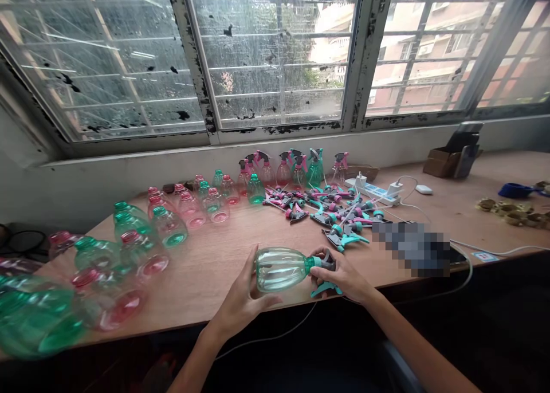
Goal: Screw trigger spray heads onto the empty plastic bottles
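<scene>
A clear green spray bottle (281, 268) lies on its side in the air above the table's front edge, its neck pointing right. My left hand (244, 298) is closed around its base end, thumb below and fingers behind. At the neck, my right hand (339, 275) grips the grey and turquoise trigger sprayer (318, 262), which sits against the bottle's mouth; its turquoise trigger hangs below my fingers. Whether the collar is fully threaded cannot be seen. Just beyond my hands is a pile of loose trigger sprayers (339, 209) in pink, turquoise and grey.
Open-necked pink and green bottles (172, 227) stand along the left side. Several bottles with sprayers fitted (283, 168) stand by the wall. On the right are a white power strip (373, 189), cables, a blurred-out dark object (412, 247) and a cardboard box (447, 161).
</scene>
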The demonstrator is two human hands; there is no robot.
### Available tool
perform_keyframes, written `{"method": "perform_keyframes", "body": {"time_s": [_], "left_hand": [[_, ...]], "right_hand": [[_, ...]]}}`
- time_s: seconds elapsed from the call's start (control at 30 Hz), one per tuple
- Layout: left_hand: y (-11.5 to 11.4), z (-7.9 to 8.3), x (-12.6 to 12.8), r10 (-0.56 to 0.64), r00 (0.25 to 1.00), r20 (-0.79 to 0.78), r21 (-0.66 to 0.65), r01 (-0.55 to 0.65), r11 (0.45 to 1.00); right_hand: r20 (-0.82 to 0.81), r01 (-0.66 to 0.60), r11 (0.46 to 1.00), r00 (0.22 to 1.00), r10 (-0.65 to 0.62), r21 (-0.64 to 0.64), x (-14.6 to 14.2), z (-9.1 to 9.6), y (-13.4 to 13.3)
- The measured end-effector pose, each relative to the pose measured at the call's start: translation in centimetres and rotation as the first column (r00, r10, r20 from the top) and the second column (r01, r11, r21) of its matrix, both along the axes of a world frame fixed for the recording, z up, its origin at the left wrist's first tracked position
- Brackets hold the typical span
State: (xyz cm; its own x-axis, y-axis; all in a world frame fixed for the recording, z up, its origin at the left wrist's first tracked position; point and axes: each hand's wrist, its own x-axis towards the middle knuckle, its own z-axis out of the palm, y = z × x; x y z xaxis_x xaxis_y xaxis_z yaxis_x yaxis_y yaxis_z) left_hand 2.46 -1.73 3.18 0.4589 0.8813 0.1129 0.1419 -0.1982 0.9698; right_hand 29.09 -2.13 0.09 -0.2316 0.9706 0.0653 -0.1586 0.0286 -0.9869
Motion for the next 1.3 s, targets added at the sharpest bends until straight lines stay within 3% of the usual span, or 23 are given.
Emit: {"method": "perform_keyframes", "body": {"time_s": [0.17, 0.43, 0.63, 0.8, 1.07, 1.3], "left_hand": [[0.0, 0.0, 0.0, -0.013, 0.997, 0.077, 0.005, 0.013, 1.000], [0.1, -0.2, -0.4, -0.033, 0.997, -0.070, 0.088, 0.039, 0.995], [0.1, 0.1, -0.4, 0.001, 1.000, -0.030, 0.102, 0.002, 0.995], [0.7, -0.6, -0.5, 0.072, 0.997, -0.029, 0.131, -0.068, 0.989], [0.7, -1.1, -0.8, 0.218, 0.973, 0.081, 0.114, -0.227, 0.967], [0.9, -1.5, -1.2, 0.083, 0.989, 0.120, 0.107, -0.096, 0.990]], "right_hand": [[0.000, 0.014, 1.000, 1.000, -0.014, -0.001, 0.0, 0.1, 0.0], [0.005, -0.034, 0.999, 0.999, 0.034, -0.026, 0.1, 0.1, 0.0], [0.061, -0.029, 0.998, 0.998, 0.032, -0.052, 0.0, 0.4, -0.2], [-0.060, 0.027, 0.992, 0.998, -0.035, -0.122, -1.6, 1.1, 0.7], [-0.092, 0.055, 0.997, 0.994, -0.060, -0.054, -4.6, 0.9, 1.5], [-0.103, 0.042, 0.999, 0.994, -0.045, -0.032, -3.8, -0.1, 0.8]]}}
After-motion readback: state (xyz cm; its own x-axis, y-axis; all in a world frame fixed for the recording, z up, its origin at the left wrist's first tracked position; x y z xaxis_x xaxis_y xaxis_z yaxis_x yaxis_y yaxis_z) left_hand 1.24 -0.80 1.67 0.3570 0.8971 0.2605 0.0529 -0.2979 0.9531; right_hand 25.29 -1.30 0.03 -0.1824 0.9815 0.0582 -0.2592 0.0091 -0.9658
